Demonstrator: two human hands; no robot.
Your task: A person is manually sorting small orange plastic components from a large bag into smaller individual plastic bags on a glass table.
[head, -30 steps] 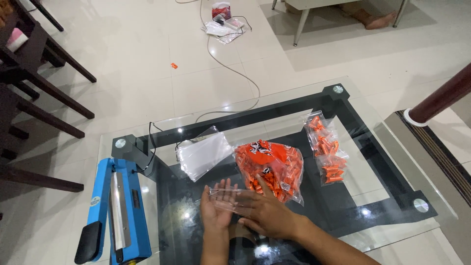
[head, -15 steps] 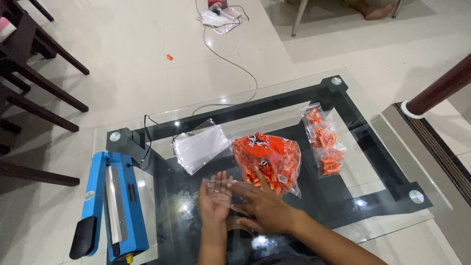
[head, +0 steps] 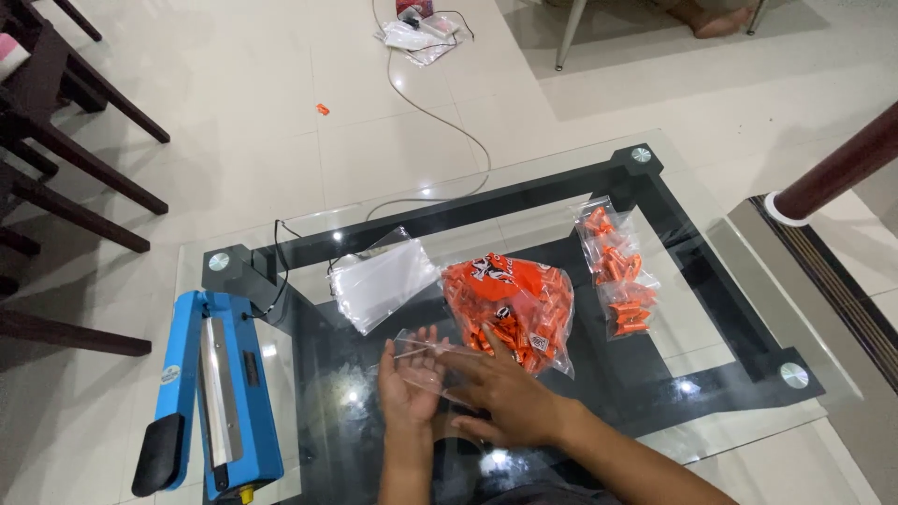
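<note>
Head view, looking down on a glass table with a dark frame beneath it. Near the table's close edge, the left hand lies palm up with fingers spread, a small clear plastic bag resting flat across it. The right hand lies just beside the left, its fingers reaching over onto the bag's near side; neither hand is closed around the bag, which is pressed between open palm and flat fingers. The bag is see-through and hard to make out: only its glinting edges show, and whether its mouth is open cannot be told. Both forearms are cut off by the lower edge.

Just beyond the hands sits a large bag of orange pieces, touching the right fingertips. Further right on the table lies a smaller filled bag of orange pieces. Left of the large bag is a stack of empty clear bags. At the table's left end stands a blue heat sealer, its base cut off below. A cable runs from the table across the tiled floor. Dark chair legs stand left of the table.

Compared with half a second earlier, the hands sit in nearly the same place, the bag still between them; the large orange bag has not moved.
</note>
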